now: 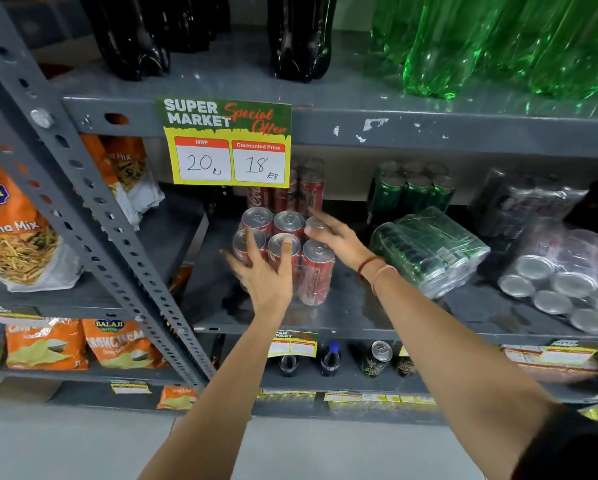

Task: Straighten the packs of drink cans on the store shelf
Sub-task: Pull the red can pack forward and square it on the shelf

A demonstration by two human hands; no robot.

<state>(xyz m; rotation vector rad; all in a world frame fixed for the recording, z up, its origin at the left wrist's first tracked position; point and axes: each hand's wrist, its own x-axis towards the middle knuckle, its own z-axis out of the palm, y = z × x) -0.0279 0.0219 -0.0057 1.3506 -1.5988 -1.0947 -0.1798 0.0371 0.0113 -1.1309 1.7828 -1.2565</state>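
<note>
A shrink-wrapped pack of red cola cans (316, 268) stands upright on the grey shelf (360, 317). My left hand (264, 277) lies flat against its front left cans, fingers spread over the tops. My right hand (335, 239) rests on the pack's far right can, fingers apart. A second red pack (306, 190) stands behind it. To the right a green can pack (429, 249) lies tipped on its side. Further right a pack of silver-topped cans (564, 282) lies on its side too.
An upright green pack (412, 192) and a dark pack (519, 206) stand at the back. A price sign (226, 142) hangs from the shelf above, which holds dark and green bottles. Snack bags (13, 230) fill the left bay behind a slanted metal post (93, 202).
</note>
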